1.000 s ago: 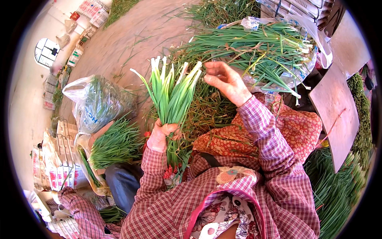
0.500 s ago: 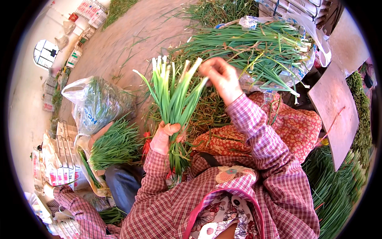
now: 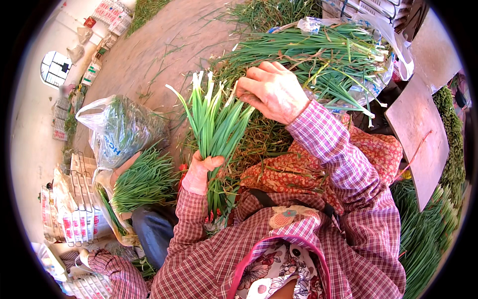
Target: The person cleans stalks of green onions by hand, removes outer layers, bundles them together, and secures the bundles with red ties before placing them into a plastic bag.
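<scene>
A bunch of garlic chives (image 3: 213, 127), white stem ends upward and green leaves hanging below, is gripped around its middle by my left hand (image 3: 200, 172). My right hand (image 3: 275, 92) is at the upper right of the bunch, its fingers curled and pinched against the stem ends of some outer stalks. The fingertips partly hide those ends. Beyond my right hand lies a large heap of loose garlic chives (image 3: 318, 52) on clear plastic. My lap is covered by a red floral cloth (image 3: 366, 142).
At left stand a clear plastic bag of greens (image 3: 127, 132) and a pile of chives (image 3: 144, 179). Trimmings (image 3: 266, 142) litter the floor ahead. A flat board (image 3: 420, 139) leans at right, near more chives (image 3: 423, 244). Another person's checked sleeve (image 3: 119, 271) shows lower left.
My right hand has moved slightly left and turned so its back shows, closing in on the bunch's stem ends. My left hand keeps its grip, and the bunch has shifted little.
</scene>
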`<state>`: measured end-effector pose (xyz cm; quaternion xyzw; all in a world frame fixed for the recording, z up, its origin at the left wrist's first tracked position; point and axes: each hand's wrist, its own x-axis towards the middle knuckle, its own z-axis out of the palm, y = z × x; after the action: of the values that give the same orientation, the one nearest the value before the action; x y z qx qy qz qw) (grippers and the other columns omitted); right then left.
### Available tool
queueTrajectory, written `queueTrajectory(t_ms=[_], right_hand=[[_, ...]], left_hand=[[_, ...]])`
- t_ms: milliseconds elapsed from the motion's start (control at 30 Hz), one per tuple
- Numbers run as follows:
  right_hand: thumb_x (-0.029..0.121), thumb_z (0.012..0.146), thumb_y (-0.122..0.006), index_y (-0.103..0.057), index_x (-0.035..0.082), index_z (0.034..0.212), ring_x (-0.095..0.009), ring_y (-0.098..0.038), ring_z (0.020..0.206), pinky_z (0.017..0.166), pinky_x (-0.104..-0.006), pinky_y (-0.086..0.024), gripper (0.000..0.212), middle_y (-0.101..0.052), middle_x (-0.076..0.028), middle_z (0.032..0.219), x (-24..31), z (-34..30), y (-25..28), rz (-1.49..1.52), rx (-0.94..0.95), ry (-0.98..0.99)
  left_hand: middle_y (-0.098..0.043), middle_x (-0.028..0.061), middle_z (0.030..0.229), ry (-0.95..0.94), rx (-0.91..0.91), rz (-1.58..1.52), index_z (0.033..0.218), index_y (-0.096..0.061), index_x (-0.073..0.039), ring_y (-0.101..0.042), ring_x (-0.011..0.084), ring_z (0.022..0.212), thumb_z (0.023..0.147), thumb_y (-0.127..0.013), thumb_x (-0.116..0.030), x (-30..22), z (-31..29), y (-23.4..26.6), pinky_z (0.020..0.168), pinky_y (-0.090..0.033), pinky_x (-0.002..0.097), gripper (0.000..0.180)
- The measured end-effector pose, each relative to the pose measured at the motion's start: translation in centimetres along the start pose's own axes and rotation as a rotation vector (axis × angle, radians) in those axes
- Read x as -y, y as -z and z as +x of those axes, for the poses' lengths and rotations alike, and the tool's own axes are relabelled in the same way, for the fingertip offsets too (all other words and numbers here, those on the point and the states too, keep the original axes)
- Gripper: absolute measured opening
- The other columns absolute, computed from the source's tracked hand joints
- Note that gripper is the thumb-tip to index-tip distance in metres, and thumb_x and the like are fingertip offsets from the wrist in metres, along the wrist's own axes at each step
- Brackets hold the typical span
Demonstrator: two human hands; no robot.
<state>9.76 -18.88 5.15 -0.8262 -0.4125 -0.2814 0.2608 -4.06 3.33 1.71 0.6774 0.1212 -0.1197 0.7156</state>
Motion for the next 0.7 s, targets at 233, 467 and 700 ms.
queueTrajectory(t_ms=[233,467,700], right_hand=[[0.028,0.071,-0.068,-0.061,0.02,0.077,-0.02,-0.054,0.078,0.072,-0.035,-0.041,0.012,-0.054,0.002,0.073,-0.4,0.3,0.2,0.054,0.007,0.065],[0.023,0.076,-0.062,-0.061,0.014,0.078,-0.026,-0.061,0.075,0.066,-0.0401,-0.047,0.009,-0.06,-0.003,0.076,-0.5,-0.7,-0.9,0.388,0.068,-0.189],[0.018,0.075,-0.06,-0.06,0.009,0.078,-0.031,-0.06,0.067,0.061,-0.0403,-0.05,0.01,-0.06,-0.01,0.074,-0.6,-1.4,-2.2,0.444,-0.033,-0.267]], left_hand=[[-0.063,0.0042,0.079,-0.199,-0.033,-0.022,0.11,-0.061,-0.003,-0.054,0.011,0.055,0.066,-0.079,-0.027,1.8,1.1,1.1,0.046,-0.041,0.0249,0.053],[-0.062,0.0023,0.092,0.005,0.045,0.075,0.108,-0.059,-0.005,-0.057,0.0128,0.077,0.064,-0.08,-0.032,0.8,1.0,1.9,0.067,-0.045,0.0274,0.056],[-0.059,0.0004,0.082,0.077,0.028,0.051,0.105,-0.059,-0.004,-0.055,0.0127,0.07,0.061,-0.08,-0.028,0.2,0.6,1.5,0.06,-0.044,0.0267,0.055]])
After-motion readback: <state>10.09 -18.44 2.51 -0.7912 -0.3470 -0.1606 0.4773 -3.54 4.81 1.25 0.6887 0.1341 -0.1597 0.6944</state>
